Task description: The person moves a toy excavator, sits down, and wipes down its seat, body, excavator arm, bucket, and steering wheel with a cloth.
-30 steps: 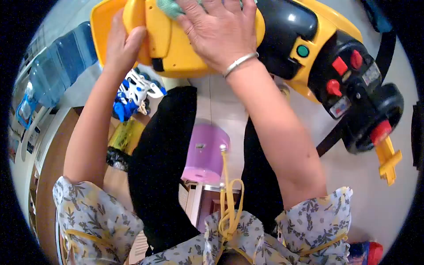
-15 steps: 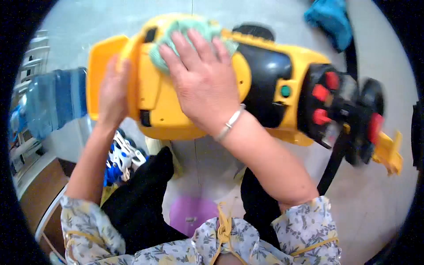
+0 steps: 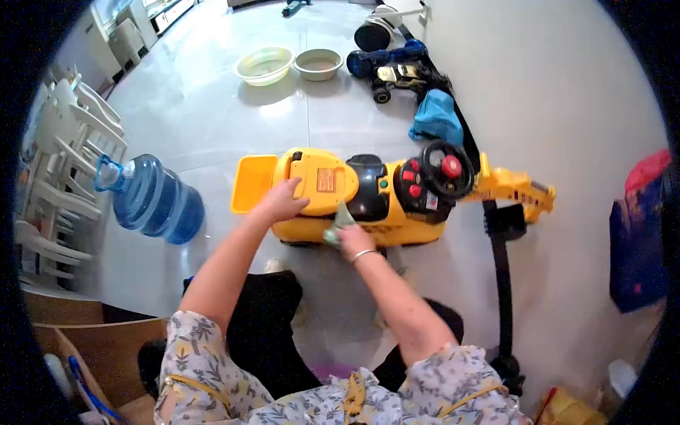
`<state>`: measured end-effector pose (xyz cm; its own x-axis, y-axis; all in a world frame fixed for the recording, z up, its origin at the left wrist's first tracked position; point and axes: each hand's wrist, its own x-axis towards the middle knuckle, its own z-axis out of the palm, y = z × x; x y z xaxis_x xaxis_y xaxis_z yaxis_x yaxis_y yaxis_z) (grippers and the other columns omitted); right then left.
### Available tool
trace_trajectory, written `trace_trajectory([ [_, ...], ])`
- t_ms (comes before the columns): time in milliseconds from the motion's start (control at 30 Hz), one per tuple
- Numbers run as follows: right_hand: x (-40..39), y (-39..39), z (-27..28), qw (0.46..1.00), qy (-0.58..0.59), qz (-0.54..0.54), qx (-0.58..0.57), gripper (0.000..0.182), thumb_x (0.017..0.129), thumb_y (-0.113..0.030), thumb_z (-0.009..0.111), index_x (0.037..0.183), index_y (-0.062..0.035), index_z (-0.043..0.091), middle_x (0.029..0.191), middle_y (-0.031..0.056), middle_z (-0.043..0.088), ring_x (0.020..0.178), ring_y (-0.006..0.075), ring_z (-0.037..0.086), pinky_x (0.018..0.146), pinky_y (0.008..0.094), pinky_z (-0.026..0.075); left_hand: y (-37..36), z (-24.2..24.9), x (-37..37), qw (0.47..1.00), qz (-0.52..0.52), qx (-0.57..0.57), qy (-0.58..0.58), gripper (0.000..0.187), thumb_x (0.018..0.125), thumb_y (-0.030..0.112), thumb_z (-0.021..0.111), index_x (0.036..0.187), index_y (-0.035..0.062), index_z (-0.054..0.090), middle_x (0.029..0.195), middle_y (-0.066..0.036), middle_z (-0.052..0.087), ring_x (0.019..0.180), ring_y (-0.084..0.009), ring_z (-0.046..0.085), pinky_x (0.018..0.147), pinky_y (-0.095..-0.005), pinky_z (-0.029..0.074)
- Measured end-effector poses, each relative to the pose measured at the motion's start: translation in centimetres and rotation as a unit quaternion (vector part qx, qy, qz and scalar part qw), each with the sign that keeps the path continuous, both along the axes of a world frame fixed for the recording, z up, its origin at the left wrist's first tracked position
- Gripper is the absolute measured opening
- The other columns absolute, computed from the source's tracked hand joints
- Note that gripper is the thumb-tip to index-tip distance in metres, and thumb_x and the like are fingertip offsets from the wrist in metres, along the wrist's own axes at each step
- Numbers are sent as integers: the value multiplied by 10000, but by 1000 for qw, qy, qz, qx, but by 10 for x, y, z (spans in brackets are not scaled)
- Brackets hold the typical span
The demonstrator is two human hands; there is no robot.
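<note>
A yellow and black ride-on toy excavator [image 3: 294, 230] stands upright on the floor in front of me. It has a black steering wheel [image 3: 446, 170] and a yellow digger arm [image 3: 517, 185] at its right end. My left hand [image 3: 285, 200] grips the rear of the yellow seat [image 3: 336, 190], its fingers partly hidden. Bunched in my right hand [image 3: 353, 242] is a light green cloth [image 3: 343, 218], held against the excavator's near side, below the seat edge. A bracelet circles my right wrist.
A blue water jug [image 3: 159, 202] lies on its side to the left, near white chairs [image 3: 60, 188]. Two basins, a pale one [image 3: 263, 67] and a grey one [image 3: 319, 65], sit farther off. A blue bag [image 3: 437, 117] and toy car [image 3: 400, 76] lie beyond the excavator.
My right hand has moved with the cloth from the seat top down to the excavator's near side. My left hand stays at the seat's rear. The excavator now appears smaller and farther from me.
</note>
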<state>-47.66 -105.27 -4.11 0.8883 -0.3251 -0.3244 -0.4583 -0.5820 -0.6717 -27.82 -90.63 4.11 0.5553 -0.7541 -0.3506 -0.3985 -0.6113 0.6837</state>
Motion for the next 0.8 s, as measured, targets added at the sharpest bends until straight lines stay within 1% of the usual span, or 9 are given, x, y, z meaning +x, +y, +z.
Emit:
trace_trajectory([
  [67, -43, -18, -9, 999, -1, -38, 4, 340, 775, -57, 599, 1104, -118, 657, 1050, 138, 662, 911, 315, 641, 866, 378, 493, 2, 26, -29, 996, -46, 81, -2, 682, 799, 326, 638, 1363, 17, 412, 1305, -259, 484, 1209, -372, 477, 1025, -403, 388],
  [100, -59, -23, 32, 978, 37, 79, -191, 271, 760, -63, 604, 1003, -119, 710, 996, 150, 673, 862, 323, 652, 838, 378, 504, 5, 14, -40, 990, -75, 99, -74, 690, 800, 326, 646, 1372, 32, 397, 1290, -254, 492, 1183, -377, 492, 1011, -412, 401],
  [167, -59, -28, 74, 978, 56, 67, -187, 124, 779, -169, 665, 869, -113, 730, 917, 170, 679, 804, 313, 665, 811, 394, 518, 8, 0, -65, 976, -108, 130, -137, 699, 801, 326, 655, 1381, 47, 382, 1275, -249, 500, 1156, -381, 508, 996, -422, 414],
  [300, -82, -18, 162, 977, -108, 119, -141, 246, 737, -30, 603, 949, -93, 711, 944, 161, 666, 875, 339, 638, 823, 403, 506, 15, -15, -88, 981, -40, 135, -132, 761, 799, 346, 678, 1390, 8, 339, 1309, -261, 471, 1202, -392, 474, 1015, -427, 401],
  [400, -115, -16, 171, 969, -207, 37, -129, 232, 712, -10, 593, 910, -63, 702, 921, 162, 653, 872, 349, 620, 817, 407, 499, 32, -50, -102, 982, 0, 85, -170, 807, 806, 348, 666, 1389, -67, 293, 1383, -266, 403, 1271, -375, 418, 1065, -402, 349],
  [500, -126, -21, 172, 967, -38, 46, -247, 198, 714, -20, 613, 880, -70, 709, 897, 148, 653, 876, 346, 610, 832, 409, 496, 35, -60, -102, 979, 33, 59, -194, 825, 811, 371, 658, 1394, -73, 279, 1410, -268, 365, 1313, -367, 367, 1090, -394, 315],
  [700, -110, -29, 178, 951, -36, 71, -300, 275, 706, -7, 621, 957, -89, 696, 934, 121, 630, 921, 318, 584, 830, 395, 495, 21, -81, -60, 967, 134, 26, -216, 895, 802, 421, 668, 1389, -103, 242, 1386, -325, 347, 1308, -422, 338, 1092, -417, 290],
  [767, -107, -24, 174, 955, -44, 83, -282, 330, 692, 4, 621, 1001, -95, 681, 1006, 109, 628, 945, 309, 572, 841, 386, 491, 12, -70, -47, 976, 182, -35, -114, 928, 794, 455, 665, 1387, -112, 232, 1367, -341, 352, 1292, -435, 346, 1078, -430, 301],
  [800, -106, -23, 171, 957, -55, 79, -272, 335, 689, 8, 619, 1004, -92, 679, 1019, 108, 630, 948, 308, 572, 845, 384, 492, 6, -90, -40, 954, 226, -81, -177, 918, 784, 471, 670, 1403, -63, 251, 1339, -320, 398, 1247, -444, 393, 1046, -453, 341],
])
